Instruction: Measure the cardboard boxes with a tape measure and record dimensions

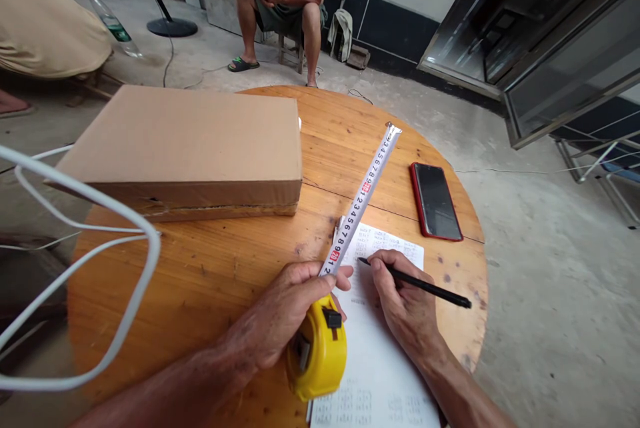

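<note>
My left hand (295, 298) is closed on a yellow tape measure (325, 355), thumb pressed on the blade where it leaves the case. The pulled-out blade (363, 195) slants up and away to the right over the wooden table. My right hand (403, 295) grips a black pen (430, 288), its tip at the upper part of a white sheet of paper (367, 348). Rows of small handwriting cover the paper's top and bottom. A closed brown cardboard box (195, 141) lies to the left of the blade, apart from both hands.
The round wooden table (240, 295) carries a phone in a red case (437, 201) at right. White bent tubing (145, 268) juts in at left. Behind the table, a person (283, 1) sits on a stool. A plastic bottle (115, 25) and a black stand base (171, 27) are on the floor.
</note>
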Available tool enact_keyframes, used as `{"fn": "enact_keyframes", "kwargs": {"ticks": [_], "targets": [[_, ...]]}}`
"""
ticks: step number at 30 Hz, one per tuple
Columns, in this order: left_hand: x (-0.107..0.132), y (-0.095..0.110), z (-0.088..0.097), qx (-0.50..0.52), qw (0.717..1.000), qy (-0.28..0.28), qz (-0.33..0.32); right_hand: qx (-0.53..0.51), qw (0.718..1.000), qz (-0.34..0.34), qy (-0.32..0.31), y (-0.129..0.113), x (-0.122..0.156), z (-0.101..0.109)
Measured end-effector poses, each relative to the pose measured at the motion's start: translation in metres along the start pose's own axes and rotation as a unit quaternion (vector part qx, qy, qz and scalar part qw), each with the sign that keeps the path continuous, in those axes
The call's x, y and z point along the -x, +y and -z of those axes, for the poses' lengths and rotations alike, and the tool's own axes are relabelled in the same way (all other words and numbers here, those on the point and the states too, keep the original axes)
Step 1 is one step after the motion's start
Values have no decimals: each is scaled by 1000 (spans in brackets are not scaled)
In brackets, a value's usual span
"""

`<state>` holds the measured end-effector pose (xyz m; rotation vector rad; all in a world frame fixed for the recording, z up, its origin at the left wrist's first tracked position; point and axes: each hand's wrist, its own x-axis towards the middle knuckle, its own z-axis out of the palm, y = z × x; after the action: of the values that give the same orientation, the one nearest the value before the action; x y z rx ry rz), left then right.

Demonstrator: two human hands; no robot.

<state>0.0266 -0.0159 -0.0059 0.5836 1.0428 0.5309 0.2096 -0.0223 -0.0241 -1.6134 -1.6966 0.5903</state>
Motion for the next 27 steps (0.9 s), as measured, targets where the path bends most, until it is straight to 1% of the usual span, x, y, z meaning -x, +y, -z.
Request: {"fn": "enact_keyframes", "kwargs": {"ticks": [7,13,20,27], "targets": [[0,1,-1,9,1000,-4,3,-8,1000,7,3,1,0,-1],[-1,2,0,1,1000,-2,-7,3,1000,13,-3,0,-1,-1],[-2,1,1,3,1000,-5,-2,-6,1000,7,-3,0,-1,-1],[-1,1,0,9,1000,-5,0,-7,1000,18,-3,0,-1,0]]}}
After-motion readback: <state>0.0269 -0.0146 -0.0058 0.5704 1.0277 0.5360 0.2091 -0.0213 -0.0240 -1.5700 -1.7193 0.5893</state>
